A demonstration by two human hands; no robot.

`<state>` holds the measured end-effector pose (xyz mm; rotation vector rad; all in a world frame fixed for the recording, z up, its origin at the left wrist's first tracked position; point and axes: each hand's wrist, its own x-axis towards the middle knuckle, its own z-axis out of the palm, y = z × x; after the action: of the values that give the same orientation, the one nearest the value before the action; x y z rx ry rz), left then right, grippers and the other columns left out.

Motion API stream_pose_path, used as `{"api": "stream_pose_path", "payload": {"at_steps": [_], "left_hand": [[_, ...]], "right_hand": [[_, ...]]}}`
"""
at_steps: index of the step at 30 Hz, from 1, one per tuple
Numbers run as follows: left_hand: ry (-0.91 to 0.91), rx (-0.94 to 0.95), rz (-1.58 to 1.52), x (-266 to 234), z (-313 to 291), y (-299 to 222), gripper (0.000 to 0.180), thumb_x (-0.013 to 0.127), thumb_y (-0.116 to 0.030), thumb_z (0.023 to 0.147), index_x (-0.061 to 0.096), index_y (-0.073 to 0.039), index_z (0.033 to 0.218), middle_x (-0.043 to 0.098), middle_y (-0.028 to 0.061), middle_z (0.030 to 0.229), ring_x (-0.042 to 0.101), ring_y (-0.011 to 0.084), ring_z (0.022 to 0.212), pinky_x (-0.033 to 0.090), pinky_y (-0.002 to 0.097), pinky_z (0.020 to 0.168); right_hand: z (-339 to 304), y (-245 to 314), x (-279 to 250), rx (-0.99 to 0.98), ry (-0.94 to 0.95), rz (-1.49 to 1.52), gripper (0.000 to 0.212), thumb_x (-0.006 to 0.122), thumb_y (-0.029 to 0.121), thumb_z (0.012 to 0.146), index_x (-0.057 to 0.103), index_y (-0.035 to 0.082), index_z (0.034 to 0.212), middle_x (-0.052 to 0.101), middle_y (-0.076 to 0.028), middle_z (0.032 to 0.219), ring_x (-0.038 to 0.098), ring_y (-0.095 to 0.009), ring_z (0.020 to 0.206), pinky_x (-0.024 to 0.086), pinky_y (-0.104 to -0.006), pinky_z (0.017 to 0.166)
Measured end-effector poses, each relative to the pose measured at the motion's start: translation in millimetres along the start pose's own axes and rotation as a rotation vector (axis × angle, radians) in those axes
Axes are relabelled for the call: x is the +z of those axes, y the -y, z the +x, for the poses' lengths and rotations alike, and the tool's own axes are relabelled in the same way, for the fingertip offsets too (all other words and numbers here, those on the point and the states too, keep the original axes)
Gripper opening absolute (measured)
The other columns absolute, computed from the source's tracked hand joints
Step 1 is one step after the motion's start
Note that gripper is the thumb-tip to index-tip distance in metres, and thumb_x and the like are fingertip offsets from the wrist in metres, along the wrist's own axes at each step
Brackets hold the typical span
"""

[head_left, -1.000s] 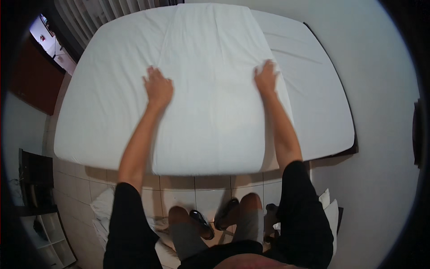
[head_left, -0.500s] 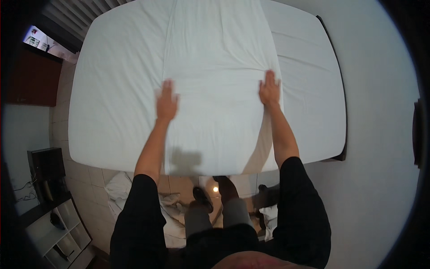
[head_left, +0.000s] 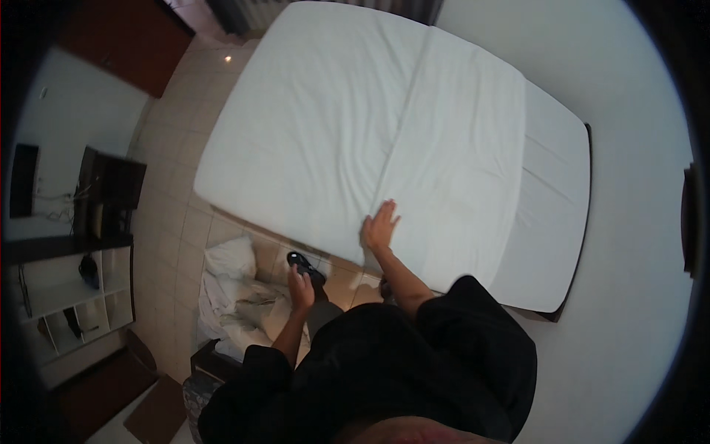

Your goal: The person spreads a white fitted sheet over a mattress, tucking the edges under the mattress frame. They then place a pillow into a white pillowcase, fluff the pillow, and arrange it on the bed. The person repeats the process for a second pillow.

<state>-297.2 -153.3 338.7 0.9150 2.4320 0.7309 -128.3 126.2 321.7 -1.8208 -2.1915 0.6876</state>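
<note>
White sheet over most of the mattress, smoothing apparently unfinished

In the head view, a thin white cloth sheet (head_left: 318, 103) covers most of the wide, pale, round-cornered mattress (head_left: 543, 248), reaching its near edge; judged by that spread, the laying-out seems well along; the smoothing looks only partly done, for long creases run over the mattress's left half, while a broad, flatter white cloth band (head_left: 462, 140) crosses its right half, bordered on the left by a raised line like a seam or fold; past the band, the mattress's right end shows a greyer surface, and I cannot tell whether it is bare or under another layer.

The right hand (head_left: 379, 228) is on the band's left border, close to the mattress's near edge, palm down, fingers slightly spread, pinching nothing; the left hand (head_left: 302, 290) is off the mattress, in front of its near edge, fingers loosely apart, nothing seen in it; on the floor before the mattress lie a white pillow-like bundle (head_left: 231, 257) and a crumpled off-white cloth heap (head_left: 255, 318).
</note>
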Motion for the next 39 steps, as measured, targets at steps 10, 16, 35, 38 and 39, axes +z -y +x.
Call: {"api": "stream_pose_path", "payload": {"at_steps": [10,16,35,38,39], "left_hand": [[0.239,0.443,0.102,-146,282,27,0.062,0.063,-0.010,0.093,0.042,0.005,0.149,0.037,0.0264,0.157,0.036,0.0446,0.146,0.036,0.0515,0.119],[0.413,0.379,0.509,-265,431,174,0.073,0.068,-0.020,0.089,0.042,-0.007,0.155,0.030,0.0126,0.167,0.030,0.0358,0.153,0.035,0.0505,0.121],[0.742,-0.566,-0.318,-658,828,488,0.049,0.048,-0.024,0.109,0.040,-0.005,0.154,0.047,0.0142,0.154,0.051,0.0341,0.135,0.046,0.0498,0.107],[0.853,-0.291,0.414,-677,905,451,0.042,0.048,-0.025,0.109,0.046,-0.004,0.145,0.052,0.0143,0.146,0.054,0.0327,0.130,0.048,0.0482,0.104],[0.884,-0.184,0.574,-677,933,436,0.040,0.048,-0.025,0.109,0.048,-0.004,0.142,0.054,0.0144,0.143,0.055,0.0322,0.128,0.049,0.0476,0.102]], "right_hand": [[72,331,169,-0.086,0.318,0.177,0.081,0.054,0.042,0.099,0.027,-0.008,0.156,0.018,-0.032,0.168,0.015,-0.048,0.157,0.017,-0.0733,0.119],[89,441,219,-0.225,0.419,0.020,0.085,0.056,0.049,0.098,0.029,-0.007,0.156,0.020,-0.030,0.167,0.021,-0.045,0.156,0.029,-0.0710,0.116],[179,783,321,-0.105,0.431,0.744,0.026,0.077,0.030,0.085,0.074,0.004,0.082,0.075,-0.012,0.078,0.072,-0.031,0.072,0.056,-0.0427,0.068],[209,802,276,0.059,0.378,0.738,0.024,0.079,0.025,0.089,0.072,0.003,0.081,0.076,-0.010,0.078,0.071,-0.023,0.068,0.054,-0.0382,0.065],[223,797,283,0.103,0.311,0.638,0.023,0.078,0.023,0.089,0.072,0.003,0.081,0.076,-0.010,0.078,0.071,-0.021,0.068,0.054,-0.0373,0.065]]}}
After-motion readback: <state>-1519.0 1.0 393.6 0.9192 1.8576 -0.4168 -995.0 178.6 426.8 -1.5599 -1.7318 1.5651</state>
